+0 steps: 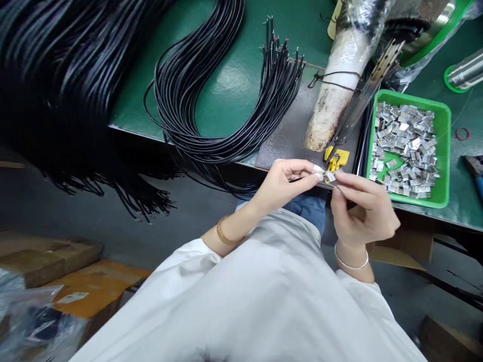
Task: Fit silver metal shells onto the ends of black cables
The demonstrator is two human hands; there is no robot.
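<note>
My left hand [289, 182] is closed in a pinch, with a white wrap on one fingertip. At its fingertips is a small silvery metal piece [330, 177] with holes or marks on its face. My right hand [364, 206] meets it from the other side, its fingers closed at the piece's right edge. A thin strand [329, 186] runs just below the piece towards the right thumb; which fingers hold it is unclear. Just behind the fingertips, a yellow clip-like part [336, 158] stands at the bench edge, beneath a slanted metal bar [364, 100].
A green tray [444, 146] of many similar metal pieces stands right of my hands. Bundled black cables [211, 146] lie left, some hanging over the bench edge. A stained white tube [335, 95] leans behind. Pliers [475, 171] lie far right; cardboard boxes [94, 286] sit at lower left.
</note>
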